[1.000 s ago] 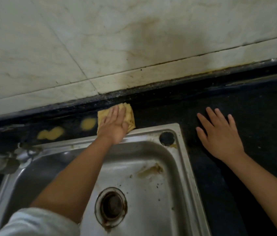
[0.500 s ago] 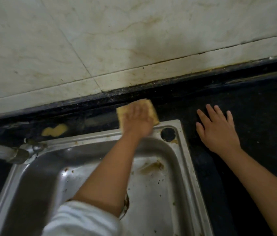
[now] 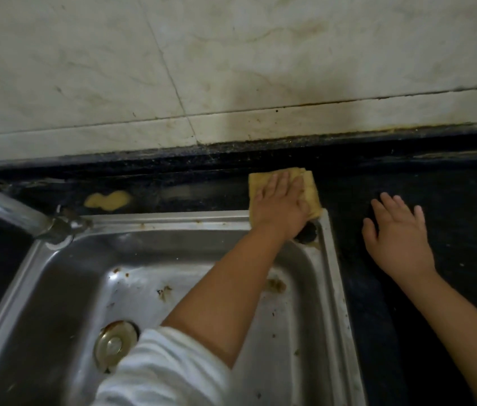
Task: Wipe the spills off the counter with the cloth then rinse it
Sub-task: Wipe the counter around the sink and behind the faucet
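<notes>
Pressing flat-fingered on the folded yellow cloth at the sink's back right corner, the left hand grips nothing, while the right hand rests splayed on the black counter, a yellowish spill lying near the tap.

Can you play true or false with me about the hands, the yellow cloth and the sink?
1. The left hand presses the yellow cloth flat on the counter. True.
2. The right hand holds a sponge. False: it rests empty on the counter.
3. A yellowish spill remains behind the sink. True.
4. Water runs from the tap. False: none is visible.
5. The cloth lies inside the sink. False: it sits at the sink's back right corner.
</notes>
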Tool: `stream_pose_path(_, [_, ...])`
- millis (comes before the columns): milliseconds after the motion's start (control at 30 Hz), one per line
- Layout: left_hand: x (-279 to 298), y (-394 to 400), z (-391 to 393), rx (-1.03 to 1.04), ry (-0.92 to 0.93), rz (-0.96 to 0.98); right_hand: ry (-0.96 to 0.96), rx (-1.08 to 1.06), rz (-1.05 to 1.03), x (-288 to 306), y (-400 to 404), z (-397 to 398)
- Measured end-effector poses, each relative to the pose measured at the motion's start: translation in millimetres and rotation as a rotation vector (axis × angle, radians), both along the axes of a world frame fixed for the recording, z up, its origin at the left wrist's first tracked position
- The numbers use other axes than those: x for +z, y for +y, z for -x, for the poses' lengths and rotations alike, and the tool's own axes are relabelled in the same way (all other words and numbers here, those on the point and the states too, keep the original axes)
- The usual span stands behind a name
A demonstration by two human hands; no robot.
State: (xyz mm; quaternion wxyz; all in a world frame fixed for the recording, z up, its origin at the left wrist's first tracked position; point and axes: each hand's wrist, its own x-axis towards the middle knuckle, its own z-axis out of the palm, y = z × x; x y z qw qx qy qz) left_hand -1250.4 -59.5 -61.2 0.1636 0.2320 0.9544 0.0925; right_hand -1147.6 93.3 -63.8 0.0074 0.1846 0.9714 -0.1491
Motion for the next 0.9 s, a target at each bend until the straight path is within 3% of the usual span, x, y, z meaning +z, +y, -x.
stream_pose_path(167, [1.3,-93.0,23.4,0.258,0.020,0.084,-0.068,0.014,-0.046,10.8,-11.4,8.7])
stream_pose_path(333, [6.8,-152.1,39.8,0.477,0.020,0.210,0.062,0.207,0.040,14.1,-62.5,33.6])
stream_pose_path(433, [6.5,-180.0,48.3,0.559,0.037,0.230,0.031,0.302,0.046,12.1,-92.1,46.9])
stream_pose_path(633, [2.6,-190.4,53.1,0.568,0.035,0.195,-0.066,0.361,-0.119,-2.1,-107.9,58.8])
stream_pose_path(800, [2.8,-199.5,55.5,0.432,0.073,0.182,-0.130,0.364,-0.171,-6.1,-110.3,58.2])
stream_pose_path(900, [4.5,-211.1,62.6,0.381,0.152,0.282,-0.111,0.279,-0.178,-6.8,-119.7,59.7])
